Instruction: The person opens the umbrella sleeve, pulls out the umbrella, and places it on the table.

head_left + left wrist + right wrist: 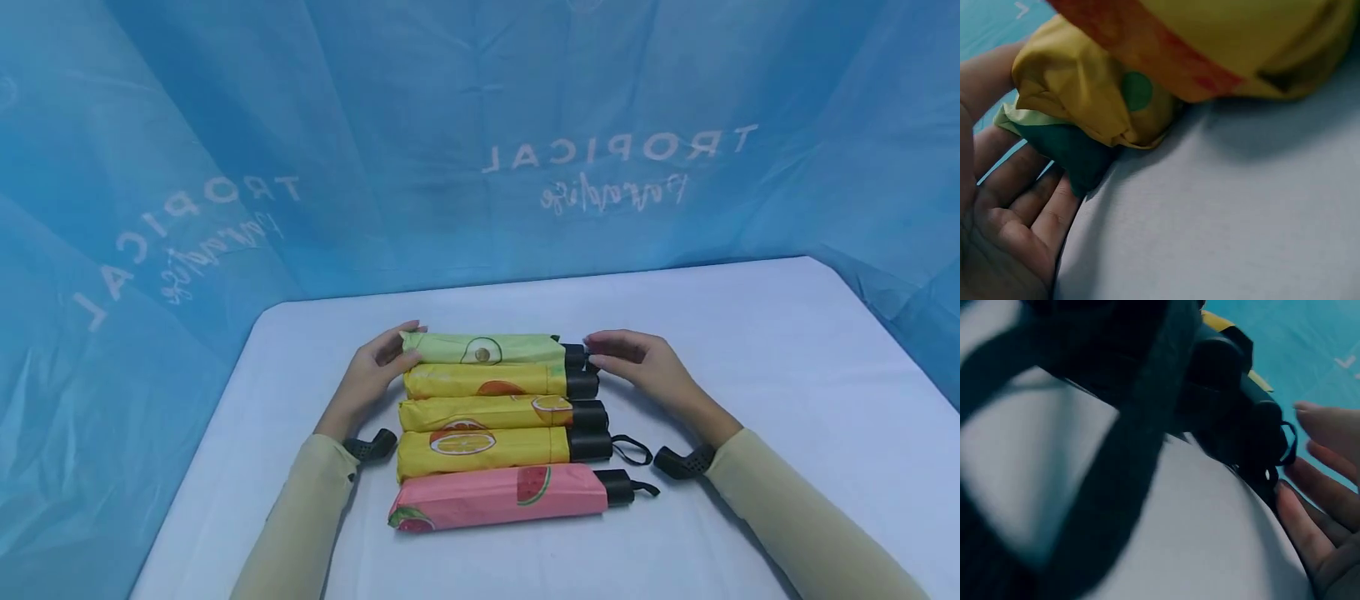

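1. Green umbrella (482, 350), avocado-printed and folded, is lying flat as the farthest of five in a row on the white table (757, 350); its black handle (574, 357) is pointing toward the person's right.
2. Left hand (373, 364) is spanning the green umbrella's left end; the thumb is lying on the near side, and the fingers (1054, 215) are extending, nearly straight, past the end in the left wrist view; the hold is looking loose, not clenched.
3. Right hand (651, 360) is resting around the handle end with fingers slightly bent and apart; the fingertips are lying at a small wrist loop (1292, 442); whether they are touching it one cannot tell; no firm grasp is showing.
4. First yellow umbrella (453, 382), second yellow umbrella (472, 414) and third yellow umbrella (517, 450) are lying nearer the person, side by side, with fruit prints showing; the third's cord (633, 450) is curving out from its handle.
5. Pink umbrella (480, 502), watermelon-printed, is lying nearest, slightly slanted.
6. Blue backdrop (420, 217) is hanging behind, bearing mirrored lettering.
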The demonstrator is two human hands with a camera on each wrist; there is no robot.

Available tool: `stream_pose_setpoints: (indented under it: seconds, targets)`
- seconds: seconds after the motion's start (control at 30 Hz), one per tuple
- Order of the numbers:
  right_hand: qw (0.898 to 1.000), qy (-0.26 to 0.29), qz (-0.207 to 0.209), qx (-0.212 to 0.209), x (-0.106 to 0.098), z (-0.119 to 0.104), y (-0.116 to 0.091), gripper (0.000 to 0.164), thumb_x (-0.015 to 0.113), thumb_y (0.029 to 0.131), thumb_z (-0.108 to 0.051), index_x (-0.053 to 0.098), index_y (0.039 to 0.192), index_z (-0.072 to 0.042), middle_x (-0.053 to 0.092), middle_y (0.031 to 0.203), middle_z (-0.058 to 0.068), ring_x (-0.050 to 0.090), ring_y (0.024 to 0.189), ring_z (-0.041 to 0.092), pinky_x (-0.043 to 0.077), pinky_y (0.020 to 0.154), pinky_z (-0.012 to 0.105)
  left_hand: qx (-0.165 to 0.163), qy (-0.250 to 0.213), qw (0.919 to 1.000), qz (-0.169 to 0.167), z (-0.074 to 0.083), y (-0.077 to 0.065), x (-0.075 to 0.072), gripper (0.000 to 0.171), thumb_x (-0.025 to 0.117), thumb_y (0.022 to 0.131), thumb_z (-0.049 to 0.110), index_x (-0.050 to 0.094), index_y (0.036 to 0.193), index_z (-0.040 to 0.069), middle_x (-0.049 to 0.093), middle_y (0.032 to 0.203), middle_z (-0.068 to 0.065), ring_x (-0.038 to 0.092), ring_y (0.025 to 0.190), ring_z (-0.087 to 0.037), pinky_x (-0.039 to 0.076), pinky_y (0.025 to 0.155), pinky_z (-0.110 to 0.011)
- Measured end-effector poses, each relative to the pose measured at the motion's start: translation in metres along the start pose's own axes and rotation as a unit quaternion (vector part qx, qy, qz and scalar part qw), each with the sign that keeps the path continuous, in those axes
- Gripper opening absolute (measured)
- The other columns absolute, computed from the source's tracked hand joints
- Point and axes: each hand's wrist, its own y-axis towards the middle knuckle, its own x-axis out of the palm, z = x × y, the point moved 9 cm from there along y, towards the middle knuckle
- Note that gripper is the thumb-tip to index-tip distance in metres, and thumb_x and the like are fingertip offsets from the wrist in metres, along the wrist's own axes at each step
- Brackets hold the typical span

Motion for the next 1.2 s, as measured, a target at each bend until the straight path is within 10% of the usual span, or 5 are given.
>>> stream_pose_setpoints:
  seconds: [0.4, 0.93, 1.2]
  targets:
    - [0.997, -0.015, -0.076, -0.020, 0.006, -0.017, 0.025, 0.054, 0.077, 0.093, -0.038, 0.063, 0.141, -0.019, 0.060, 0.143, 0.003, 0.058, 0.129, 0.020, 0.052, 0.098, 0.028, -0.002, 0.022, 0.9967, -0.078, 0.017, 0.018, 0.007, 0.055, 0.077, 0.093, 0.037, 0.059, 0.142, 0.020, 0.064, 0.131, -0.007, 0.063, 0.115, -0.023, 0.055, 0.088, -0.029]
    - [0.996, -0.073, -0.015, -0.043, 0.016, -0.012, 0.031, 0.046, 0.086, 0.085, -0.024, 0.073, 0.129, -0.023, 0.068, 0.131, -0.001, 0.066, 0.116, 0.014, 0.055, 0.088, 0.021, -0.030, 0.067, 0.9961, -0.050, 0.000, 0.015, 0.004, 0.053, 0.077, 0.092, 0.044, 0.064, 0.136, 0.018, 0.066, 0.126, -0.005, 0.061, 0.101, -0.024, 0.052, 0.077, -0.031]
    - [0.998, -0.049, -0.011, -0.040, 0.020, -0.009, 0.033, 0.049, 0.086, 0.084, -0.035, 0.073, 0.129, -0.018, 0.069, 0.130, 0.003, 0.067, 0.117, 0.017, 0.055, 0.090, 0.024, -0.020, 0.084, 0.9956, -0.036, -0.007, 0.016, 0.001, 0.052, 0.077, 0.091, 0.046, 0.066, 0.133, 0.018, 0.066, 0.126, -0.002, 0.062, 0.109, -0.022, 0.050, 0.092, -0.037]
